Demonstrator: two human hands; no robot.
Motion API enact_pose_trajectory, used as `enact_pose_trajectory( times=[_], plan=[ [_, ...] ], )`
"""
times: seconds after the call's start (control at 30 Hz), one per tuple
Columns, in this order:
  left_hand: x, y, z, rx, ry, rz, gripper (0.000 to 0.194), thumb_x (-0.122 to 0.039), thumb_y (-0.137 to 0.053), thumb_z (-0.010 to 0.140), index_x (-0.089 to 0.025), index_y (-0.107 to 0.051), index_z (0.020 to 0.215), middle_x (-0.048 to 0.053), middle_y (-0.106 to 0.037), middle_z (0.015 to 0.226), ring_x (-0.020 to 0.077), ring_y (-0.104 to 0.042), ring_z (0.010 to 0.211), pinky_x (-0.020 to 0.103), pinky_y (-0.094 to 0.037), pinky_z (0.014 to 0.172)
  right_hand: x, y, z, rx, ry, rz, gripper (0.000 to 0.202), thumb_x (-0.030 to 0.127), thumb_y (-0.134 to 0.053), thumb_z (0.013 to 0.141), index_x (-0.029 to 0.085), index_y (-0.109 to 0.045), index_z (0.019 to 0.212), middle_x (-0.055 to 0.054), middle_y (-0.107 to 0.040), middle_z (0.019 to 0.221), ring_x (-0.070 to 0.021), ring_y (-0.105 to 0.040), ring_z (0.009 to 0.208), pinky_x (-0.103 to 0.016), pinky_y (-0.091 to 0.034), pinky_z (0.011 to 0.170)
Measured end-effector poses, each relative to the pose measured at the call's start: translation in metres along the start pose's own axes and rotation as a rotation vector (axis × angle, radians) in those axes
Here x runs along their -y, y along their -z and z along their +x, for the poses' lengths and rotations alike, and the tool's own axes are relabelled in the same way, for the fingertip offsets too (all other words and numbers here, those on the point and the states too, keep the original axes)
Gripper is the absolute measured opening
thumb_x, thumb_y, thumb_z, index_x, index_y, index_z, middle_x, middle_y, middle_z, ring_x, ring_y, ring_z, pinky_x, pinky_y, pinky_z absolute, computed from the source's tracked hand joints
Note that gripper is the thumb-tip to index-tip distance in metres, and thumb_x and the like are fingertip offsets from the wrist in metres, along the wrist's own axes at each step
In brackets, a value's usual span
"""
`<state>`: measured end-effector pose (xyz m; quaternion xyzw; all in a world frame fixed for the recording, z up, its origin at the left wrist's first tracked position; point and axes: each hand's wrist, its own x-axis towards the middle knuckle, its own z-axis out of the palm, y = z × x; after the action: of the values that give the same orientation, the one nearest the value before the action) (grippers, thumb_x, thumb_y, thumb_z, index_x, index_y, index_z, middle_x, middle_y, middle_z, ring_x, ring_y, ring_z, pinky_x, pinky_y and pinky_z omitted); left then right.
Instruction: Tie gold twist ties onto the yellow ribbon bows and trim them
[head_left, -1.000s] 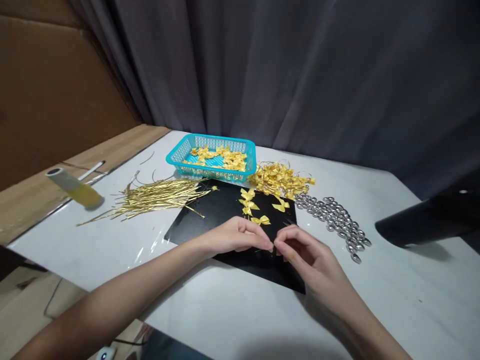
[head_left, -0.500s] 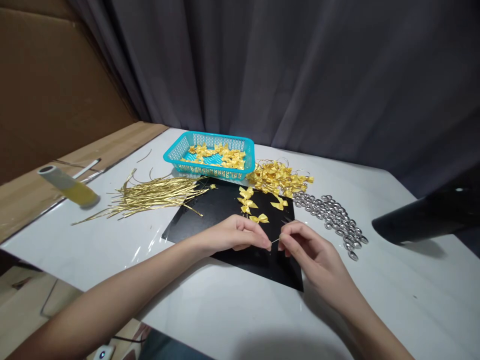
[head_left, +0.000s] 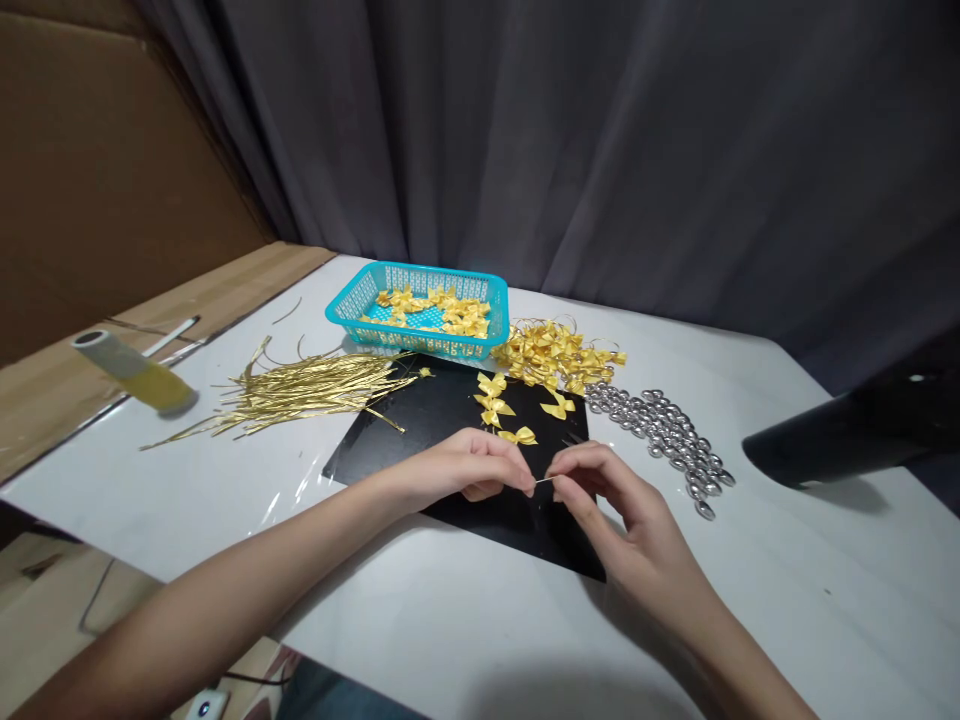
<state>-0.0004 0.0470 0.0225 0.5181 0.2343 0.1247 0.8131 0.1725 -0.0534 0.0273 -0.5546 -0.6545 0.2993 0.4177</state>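
Observation:
Between my two hands, above the black mat (head_left: 442,420), runs a short piece of thin gold cord (head_left: 544,479). My left hand (head_left: 480,468) pinches one end of it with thumb and forefinger. Its other end disappears into the closed fingertips of my right hand (head_left: 607,492). A thin pointed dark tip (head_left: 573,438) shows just behind the right fingers; what it belongs to is hidden. Just beyond my hands, several yellow ribbon bows (head_left: 495,408) lie on the mat, one of them (head_left: 558,405) off to the right.
A blue plastic basket (head_left: 341,312) holds more bows. Beside it are a heap of bows with cords (head_left: 555,355), silver oval pieces (head_left: 664,430) and a bundle of gold cords (head_left: 315,390). A roll (head_left: 135,372) lies left; a black cylinder (head_left: 832,440) lies right.
My right fingertips have moved slightly left, closer to the left ones, along the cord. Less cord shows between them. The things on the table have stayed in place.

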Motion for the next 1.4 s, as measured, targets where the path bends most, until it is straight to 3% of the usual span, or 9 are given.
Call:
enact_pose_trajectory(
  times=[0.23, 0.63, 0.9, 1.4],
  plan=[
    [0.0001, 0.0016, 0.0008, 0.0, -0.004, 0.015, 0.017, -0.029, -0.068, 0.069, -0.013, -0.062, 0.066, -0.01, -0.031, 0.041, 0.0042, -0.019, 0.04, 0.024, -0.009, 0.043, 0.0012, -0.0001, 0.0005, 0.006, 0.087, -0.082, 0.014, 0.024, -0.046, 0.097, 0.023, -0.056, 0.087, -0.001, -0.061, 0.083, -0.0159, -0.058, 0.075, -0.027, -0.044, 0.069],
    [-0.0004, 0.0007, 0.0018, -0.101, 0.014, 0.052, 0.021, -0.034, -0.07, 0.066, -0.014, -0.062, 0.066, -0.01, -0.033, 0.04, 0.0046, -0.021, 0.04, 0.024, -0.01, 0.043, 0.0017, -0.0015, 0.0009, -0.04, -0.027, -0.125, 0.027, 0.034, -0.043, 0.098, 0.022, -0.055, 0.078, -0.001, -0.062, 0.072, -0.0178, -0.059, 0.069, -0.028, -0.044, 0.065],
    [-0.0002, 0.0008, 0.0021, -0.097, 0.01, 0.048, 0.02, -0.033, -0.068, 0.067, -0.014, -0.061, 0.067, -0.01, -0.033, 0.04, 0.0048, -0.02, 0.04, 0.024, -0.009, 0.043, 0.0013, -0.0025, 0.0019, -0.058, -0.071, -0.072, 0.032, 0.038, -0.045, 0.097, 0.022, -0.055, 0.071, 0.0, -0.061, 0.067, -0.0164, -0.059, 0.065, -0.027, -0.044, 0.065],
    [0.0006, 0.0031, 0.0027, -0.115, 0.002, -0.029, 0.024, -0.032, -0.072, 0.064, -0.016, -0.055, 0.063, -0.011, -0.029, 0.042, 0.0037, -0.017, 0.041, 0.024, -0.007, 0.044, -0.001, -0.0001, 0.0041, -0.225, -0.106, 0.039, 0.021, 0.036, -0.056, 0.091, 0.022, -0.06, 0.076, 0.0, -0.063, 0.069, -0.0146, -0.057, 0.062, -0.024, -0.047, 0.059]
  ],
)
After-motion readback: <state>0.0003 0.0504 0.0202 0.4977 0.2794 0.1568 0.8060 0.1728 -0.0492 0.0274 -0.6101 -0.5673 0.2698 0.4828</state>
